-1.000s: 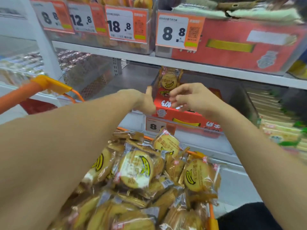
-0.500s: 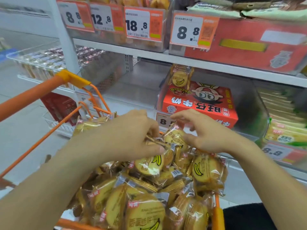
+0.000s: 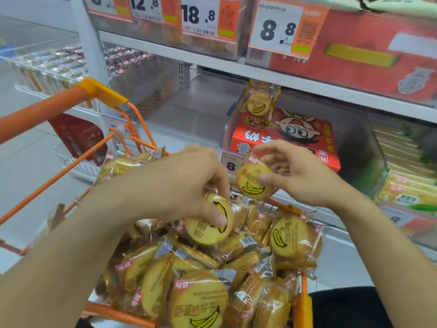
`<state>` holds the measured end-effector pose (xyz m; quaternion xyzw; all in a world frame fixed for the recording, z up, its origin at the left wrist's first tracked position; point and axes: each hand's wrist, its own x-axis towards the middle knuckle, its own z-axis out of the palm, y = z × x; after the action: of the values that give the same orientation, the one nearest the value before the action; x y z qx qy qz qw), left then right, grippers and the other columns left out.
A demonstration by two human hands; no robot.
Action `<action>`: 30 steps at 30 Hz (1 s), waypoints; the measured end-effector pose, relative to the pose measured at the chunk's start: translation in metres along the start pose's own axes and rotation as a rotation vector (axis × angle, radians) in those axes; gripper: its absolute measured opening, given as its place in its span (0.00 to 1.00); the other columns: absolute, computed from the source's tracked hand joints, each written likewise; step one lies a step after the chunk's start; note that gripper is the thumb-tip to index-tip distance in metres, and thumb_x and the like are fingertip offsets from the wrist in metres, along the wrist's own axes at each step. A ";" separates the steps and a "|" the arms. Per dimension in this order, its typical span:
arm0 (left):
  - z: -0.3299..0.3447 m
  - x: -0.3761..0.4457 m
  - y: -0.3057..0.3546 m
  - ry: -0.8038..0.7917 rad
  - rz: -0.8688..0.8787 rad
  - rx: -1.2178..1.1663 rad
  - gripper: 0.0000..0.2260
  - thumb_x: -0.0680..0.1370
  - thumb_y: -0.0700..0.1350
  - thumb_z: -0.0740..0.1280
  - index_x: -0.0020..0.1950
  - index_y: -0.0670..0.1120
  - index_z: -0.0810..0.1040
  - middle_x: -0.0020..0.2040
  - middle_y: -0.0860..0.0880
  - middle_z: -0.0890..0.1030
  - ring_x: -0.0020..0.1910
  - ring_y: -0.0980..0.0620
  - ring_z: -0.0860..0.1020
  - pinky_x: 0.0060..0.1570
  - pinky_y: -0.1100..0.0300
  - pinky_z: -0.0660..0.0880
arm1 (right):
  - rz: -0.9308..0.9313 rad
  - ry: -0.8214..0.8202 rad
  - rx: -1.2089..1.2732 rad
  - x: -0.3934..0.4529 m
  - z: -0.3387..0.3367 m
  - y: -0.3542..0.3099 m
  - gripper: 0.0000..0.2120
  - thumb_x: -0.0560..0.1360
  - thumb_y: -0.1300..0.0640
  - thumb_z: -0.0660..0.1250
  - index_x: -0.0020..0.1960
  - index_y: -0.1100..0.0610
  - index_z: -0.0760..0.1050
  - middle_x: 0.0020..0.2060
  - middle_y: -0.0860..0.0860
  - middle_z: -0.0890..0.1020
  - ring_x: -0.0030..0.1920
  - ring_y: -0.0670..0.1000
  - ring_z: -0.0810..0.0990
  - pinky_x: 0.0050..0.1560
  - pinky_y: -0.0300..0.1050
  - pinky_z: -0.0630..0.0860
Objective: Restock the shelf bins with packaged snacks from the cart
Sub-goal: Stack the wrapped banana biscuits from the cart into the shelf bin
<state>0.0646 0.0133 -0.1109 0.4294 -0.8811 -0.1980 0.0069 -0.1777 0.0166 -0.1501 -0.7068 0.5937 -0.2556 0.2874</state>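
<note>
**Both hands on banana-biscuit packs above the cart**

The white metal shelving [image 3: 212, 60] fills the background, its flat ledges running at a slant across the view. Price tags [image 3: 281, 29] of glossy card, white with orange strips, hang from the upper ledge. Below that ledge sits a clear, hard-walled shelf bin [image 3: 359, 147]; a red cardboard box [image 3: 283, 138] with a cartoon face lies flat inside it, and one banana pack [image 3: 259, 102] stands upright at the bin's back left corner. To the left of the bin the shelf floor is bare grey metal, open room between the bin wall and the perforated upright.

The cart [image 3: 94, 91] has a round orange handle bar with a yellow plastic corner piece and thin orange wire sides. It is heaped with snack packs [image 3: 198, 301]: round, ridged yellow biscuits in crinkled clear film, each printed with a banana, with serrated sealed ends. The heap rises to the cart's rim.

The left hand [image 3: 179, 183] reaches down onto the heap, its fingers curled over one pack [image 3: 208, 223] and the thumb pressed on its printed face. The right hand [image 3: 295, 171] holds another pack [image 3: 254, 183] lifted clear of the heap, just in front of the bin's lower edge, pinched between thumb and curled fingers, banana print facing the camera. The two hands are near each other but apart.
</note>
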 end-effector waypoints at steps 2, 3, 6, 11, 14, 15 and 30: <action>-0.006 -0.004 -0.002 0.080 0.009 -0.092 0.16 0.65 0.62 0.76 0.47 0.58 0.76 0.46 0.58 0.76 0.47 0.62 0.72 0.49 0.59 0.72 | 0.006 0.070 0.169 0.000 -0.003 0.000 0.20 0.76 0.64 0.72 0.65 0.51 0.75 0.51 0.50 0.80 0.48 0.51 0.81 0.51 0.42 0.81; -0.010 -0.006 -0.003 0.125 -0.004 -0.137 0.17 0.67 0.63 0.73 0.47 0.57 0.73 0.44 0.57 0.78 0.43 0.62 0.75 0.45 0.57 0.73 | 0.031 0.117 0.298 0.000 -0.004 0.000 0.19 0.77 0.65 0.70 0.66 0.53 0.74 0.50 0.51 0.81 0.48 0.51 0.82 0.49 0.43 0.82; -0.018 -0.012 -0.004 0.232 -0.090 -0.309 0.20 0.68 0.66 0.66 0.48 0.53 0.69 0.37 0.50 0.82 0.31 0.54 0.81 0.37 0.53 0.78 | 0.120 0.250 0.661 0.001 -0.004 -0.001 0.22 0.80 0.63 0.66 0.72 0.53 0.67 0.52 0.57 0.84 0.52 0.56 0.85 0.54 0.54 0.82; -0.010 -0.004 -0.007 0.342 -0.229 -0.988 0.22 0.75 0.55 0.69 0.58 0.40 0.70 0.54 0.38 0.81 0.38 0.42 0.86 0.47 0.41 0.82 | 0.117 0.226 1.119 -0.006 -0.004 -0.019 0.28 0.76 0.64 0.66 0.74 0.55 0.65 0.57 0.59 0.84 0.54 0.59 0.84 0.56 0.55 0.82; -0.003 0.003 -0.003 0.328 -0.206 -1.295 0.20 0.75 0.48 0.70 0.60 0.39 0.71 0.59 0.35 0.80 0.49 0.42 0.85 0.49 0.47 0.83 | 0.085 0.151 1.228 -0.011 -0.001 -0.026 0.31 0.70 0.63 0.67 0.72 0.52 0.68 0.58 0.58 0.84 0.54 0.60 0.82 0.57 0.54 0.80; -0.001 0.005 -0.002 0.330 -0.193 -1.341 0.18 0.76 0.46 0.69 0.62 0.38 0.71 0.61 0.34 0.79 0.51 0.42 0.85 0.50 0.49 0.83 | 0.070 0.127 1.217 -0.011 0.001 -0.027 0.30 0.70 0.64 0.67 0.71 0.53 0.70 0.57 0.58 0.84 0.53 0.60 0.81 0.56 0.54 0.80; 0.002 0.004 -0.002 0.258 -0.183 -1.204 0.16 0.78 0.44 0.69 0.62 0.41 0.70 0.43 0.37 0.85 0.41 0.35 0.84 0.26 0.58 0.76 | -0.011 0.297 0.864 -0.009 0.014 -0.027 0.19 0.71 0.53 0.70 0.61 0.56 0.81 0.49 0.53 0.87 0.47 0.52 0.85 0.46 0.52 0.81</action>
<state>0.0633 0.0096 -0.1139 0.4442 -0.5667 -0.6065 0.3372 -0.1504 0.0309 -0.1411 -0.4808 0.4637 -0.5798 0.4665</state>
